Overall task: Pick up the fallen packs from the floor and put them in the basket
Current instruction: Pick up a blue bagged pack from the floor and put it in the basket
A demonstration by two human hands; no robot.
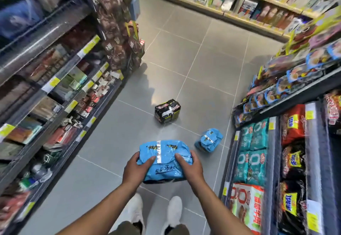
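1. Packs lie in three places. The large blue pack (164, 153) is straight ahead of the person's feet, and its long axis runs side to side between the two hands. Whether it is clear of the floor (203, 59) I cannot tell.
2. The left grip (137, 168) is clamped on the pack's left end, thumb on top and fingers curled round the edge. The right grip (188, 166) holds the right end the same way.
3. The smaller blue pack (208, 139) lies on the floor ahead and to the right. It is nearer the right grip and close to the foot of the right-hand shelf (258, 142).
4. The black pack (167, 110) lies farther ahead, near the aisle's middle, well apart from both hands.
5. The basket is not in view, so which way the held pack must travel cannot be judged.
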